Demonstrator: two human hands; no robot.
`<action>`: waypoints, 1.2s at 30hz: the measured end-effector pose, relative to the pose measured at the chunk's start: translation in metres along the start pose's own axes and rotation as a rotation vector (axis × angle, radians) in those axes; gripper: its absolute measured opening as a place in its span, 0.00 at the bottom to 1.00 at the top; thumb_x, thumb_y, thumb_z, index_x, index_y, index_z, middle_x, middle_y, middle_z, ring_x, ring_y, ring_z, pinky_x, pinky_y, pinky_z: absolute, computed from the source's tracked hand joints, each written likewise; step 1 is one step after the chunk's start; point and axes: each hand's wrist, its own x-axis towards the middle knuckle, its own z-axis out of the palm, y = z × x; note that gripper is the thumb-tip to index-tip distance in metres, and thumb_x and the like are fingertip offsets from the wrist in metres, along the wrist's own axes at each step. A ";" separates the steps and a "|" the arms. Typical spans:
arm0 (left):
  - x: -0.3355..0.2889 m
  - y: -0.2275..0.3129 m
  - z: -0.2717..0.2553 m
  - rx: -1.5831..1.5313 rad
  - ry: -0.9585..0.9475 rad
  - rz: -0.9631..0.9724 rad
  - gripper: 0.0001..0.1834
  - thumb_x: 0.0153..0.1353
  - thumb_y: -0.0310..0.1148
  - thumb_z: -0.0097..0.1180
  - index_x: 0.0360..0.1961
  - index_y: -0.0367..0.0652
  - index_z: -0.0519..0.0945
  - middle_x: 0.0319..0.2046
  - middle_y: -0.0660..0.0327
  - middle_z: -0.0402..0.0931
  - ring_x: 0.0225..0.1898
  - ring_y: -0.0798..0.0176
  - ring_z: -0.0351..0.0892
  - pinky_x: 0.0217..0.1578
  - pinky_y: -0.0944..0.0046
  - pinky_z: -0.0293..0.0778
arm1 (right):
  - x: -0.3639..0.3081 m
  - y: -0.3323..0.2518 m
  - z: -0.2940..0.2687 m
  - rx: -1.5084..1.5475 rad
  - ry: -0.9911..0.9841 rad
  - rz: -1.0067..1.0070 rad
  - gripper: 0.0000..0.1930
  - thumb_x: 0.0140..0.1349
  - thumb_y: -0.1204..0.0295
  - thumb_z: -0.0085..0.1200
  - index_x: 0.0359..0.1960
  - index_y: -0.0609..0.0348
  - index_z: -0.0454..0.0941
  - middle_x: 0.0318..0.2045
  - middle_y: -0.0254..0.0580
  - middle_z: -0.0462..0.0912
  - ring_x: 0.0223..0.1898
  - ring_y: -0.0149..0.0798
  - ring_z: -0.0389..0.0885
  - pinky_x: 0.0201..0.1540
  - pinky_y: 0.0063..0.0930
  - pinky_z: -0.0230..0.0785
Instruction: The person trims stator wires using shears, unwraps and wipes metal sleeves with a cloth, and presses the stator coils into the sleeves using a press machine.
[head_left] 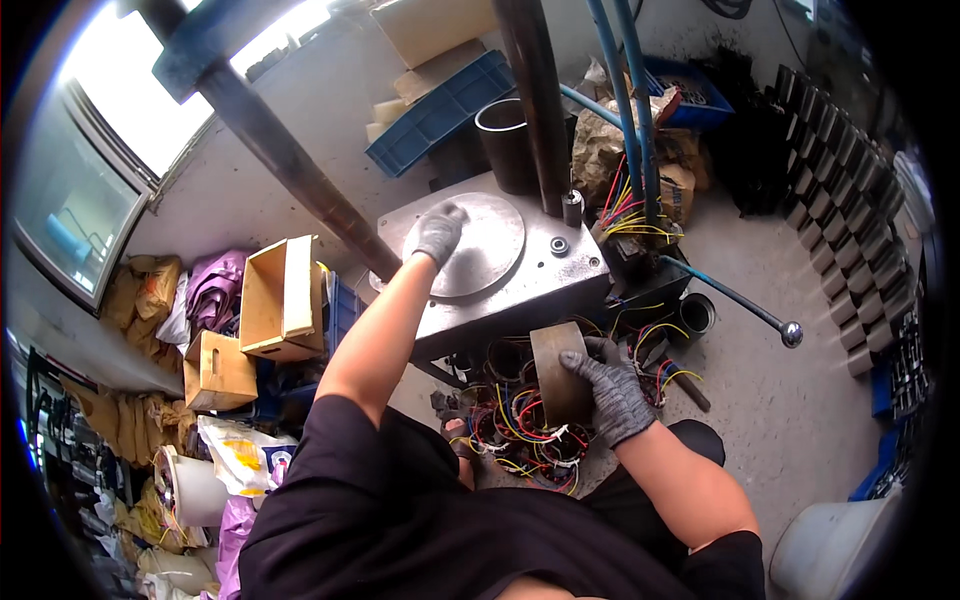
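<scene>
My left hand point(436, 234), in a grey glove, is over the round metal plate point(492, 245) on the press bed. It seems to touch the plate's left part; its fingers are smeared, and I cannot tell whether they are curled. My gloved right hand point(612, 392) is closed on a grey metal cylinder point(556, 372), thumb on the near face and other fingers partly hidden behind it. The cylinder is upright in front of the bed. Beneath it on the floor lie several wound motor stators point(508, 425) with red, yellow, blue and white wires.
Two dark press columns point(290, 165) rise from the bed point(450, 318). A blue lever with a ball end point(791, 333) juts out at right. Stacked metal cylinders point(840, 220) line the far right. Wooden boxes point(218, 372) and bags stand at left; a white bucket point(830, 545) is at lower right.
</scene>
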 end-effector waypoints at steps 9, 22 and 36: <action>-0.047 0.005 -0.034 -0.143 0.610 0.030 0.19 0.65 0.32 0.57 0.56 0.35 0.77 0.61 0.46 0.71 0.57 0.42 0.78 0.52 0.48 0.81 | 0.016 0.003 0.013 -0.042 0.089 0.022 0.26 0.57 0.69 0.72 0.55 0.63 0.76 0.47 0.47 0.84 0.46 0.40 0.83 0.50 0.36 0.78; -0.150 -0.010 0.004 -1.395 0.147 -0.807 0.33 0.73 0.44 0.46 0.73 0.42 0.56 0.76 0.42 0.47 0.71 0.30 0.60 0.65 0.30 0.64 | 0.026 -0.034 0.061 -1.086 -0.123 -1.102 0.33 0.42 0.58 0.78 0.52 0.52 0.80 0.46 0.45 0.82 0.50 0.52 0.77 0.58 0.45 0.65; -0.105 -0.011 -0.031 -1.585 0.183 -0.890 0.28 0.70 0.40 0.48 0.66 0.37 0.62 0.67 0.36 0.60 0.60 0.30 0.71 0.61 0.37 0.73 | 0.203 -0.066 0.149 -1.930 -0.549 -1.005 0.37 0.51 0.67 0.70 0.66 0.58 0.72 0.65 0.48 0.74 0.68 0.52 0.68 0.73 0.43 0.57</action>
